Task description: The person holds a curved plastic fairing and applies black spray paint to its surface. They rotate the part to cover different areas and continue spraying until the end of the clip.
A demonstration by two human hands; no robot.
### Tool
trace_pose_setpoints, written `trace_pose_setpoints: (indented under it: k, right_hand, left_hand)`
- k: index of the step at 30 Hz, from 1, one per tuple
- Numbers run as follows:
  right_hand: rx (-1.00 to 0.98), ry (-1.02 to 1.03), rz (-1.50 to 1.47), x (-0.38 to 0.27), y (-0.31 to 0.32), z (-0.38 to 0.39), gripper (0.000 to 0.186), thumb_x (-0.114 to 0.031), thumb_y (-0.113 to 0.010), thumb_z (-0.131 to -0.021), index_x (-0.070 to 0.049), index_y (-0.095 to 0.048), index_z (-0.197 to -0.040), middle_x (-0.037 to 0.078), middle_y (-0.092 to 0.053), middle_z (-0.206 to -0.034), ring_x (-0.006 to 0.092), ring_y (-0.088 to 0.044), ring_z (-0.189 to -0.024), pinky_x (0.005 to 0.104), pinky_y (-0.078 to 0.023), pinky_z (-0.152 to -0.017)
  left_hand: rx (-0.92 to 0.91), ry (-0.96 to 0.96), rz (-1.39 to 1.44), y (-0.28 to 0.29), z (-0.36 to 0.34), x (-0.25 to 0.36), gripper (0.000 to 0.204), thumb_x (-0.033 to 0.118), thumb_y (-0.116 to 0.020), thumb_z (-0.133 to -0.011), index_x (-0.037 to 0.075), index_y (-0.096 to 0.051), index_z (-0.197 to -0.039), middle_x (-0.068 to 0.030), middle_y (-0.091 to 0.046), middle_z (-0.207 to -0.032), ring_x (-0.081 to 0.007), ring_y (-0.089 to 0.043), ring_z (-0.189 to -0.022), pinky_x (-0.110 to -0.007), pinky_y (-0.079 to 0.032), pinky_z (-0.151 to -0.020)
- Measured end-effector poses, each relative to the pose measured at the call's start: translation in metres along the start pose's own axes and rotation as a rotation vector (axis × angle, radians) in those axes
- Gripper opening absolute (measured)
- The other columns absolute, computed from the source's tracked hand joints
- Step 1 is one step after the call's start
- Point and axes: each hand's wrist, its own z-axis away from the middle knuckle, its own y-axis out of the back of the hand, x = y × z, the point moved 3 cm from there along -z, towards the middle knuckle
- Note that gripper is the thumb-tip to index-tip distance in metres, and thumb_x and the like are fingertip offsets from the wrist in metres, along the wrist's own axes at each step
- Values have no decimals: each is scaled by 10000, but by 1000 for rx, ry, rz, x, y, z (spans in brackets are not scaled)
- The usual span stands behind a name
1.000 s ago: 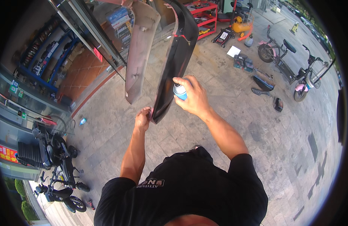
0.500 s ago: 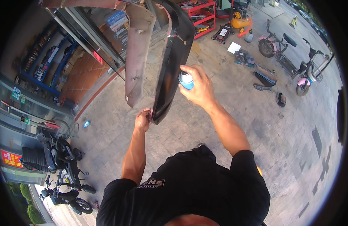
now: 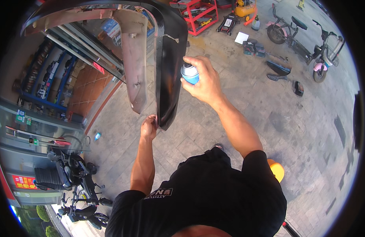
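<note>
A large curved panel that looks like a car bumper (image 3: 168, 75) hangs in front of me, glossy black on its outer face and dull pinkish-grey inside. Its lower tip is pinched in my left hand (image 3: 149, 127), whose fingers close on the edge. To the right of the black face, a short distance from it, my right hand (image 3: 205, 81) grips a blue and white spray can (image 3: 190, 74). The index finger rests on the can's black top. How the bumper is held up at its far end cannot be seen.
Ahead stand a red tool cart (image 3: 198, 17), a floor jack (image 3: 227, 24) and a yellow compressor (image 3: 245, 8). A pink scooter (image 3: 303, 43) is at the far right, with loose black parts (image 3: 279, 68) nearby. Parked black scooters (image 3: 77, 170) and a blue shelf (image 3: 48, 75) are at left.
The view has shifted, and more of the bumper's upper curve now shows. My right hand with the spray can sits slightly higher beside the black face. My left hand keeps its hold on the tip.
</note>
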Motion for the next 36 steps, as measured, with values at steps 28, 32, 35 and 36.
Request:
trace_pose_setpoints:
  k: [28,32,35,36]
  right_hand:
    - [-194,-142,-52,-2,-17,73,641,-95,-844,-677,-158,-608,-1270,117,-607,-1161,339,-672,-1002,426,-582,-814]
    - [-239,-178,-47,-8,-24,93,653,-99,-850,-667,-156,-607,-1271,115,-608,-1155,338,-676,-992,428,-581,-812]
    - [-160,-142,-74,-9,-22,88,651,-97,-851,-670,-151,-602,-1270,117,-612,-1156,341,-674,-1003,429,-579,-822]
    - [-138,-129,-73,-9,-21,85,651,-97,-851,-670,-150,-601,-1269,118,-613,-1158,342,-673,-1006,429,-578,-823]
  left_hand:
    - [81,90,-21,-8,12,-1,237,133,-414,-1014,97,-647,-995,5,-656,-832,-116,-590,-686,-266,-429,-586]
    - [71,94,-36,-10,13,1,227,173,-436,-1040,109,-650,-1001,14,-657,-838,-107,-584,-689,-269,-415,-580]
    - [87,103,-13,-9,14,0,213,180,-449,-1044,114,-650,-1021,22,-657,-842,-103,-584,-703,-264,-413,-595]
    - [99,107,-2,-8,15,0,208,179,-452,-1044,115,-650,-1029,24,-657,-843,-102,-585,-710,-262,-414,-602]
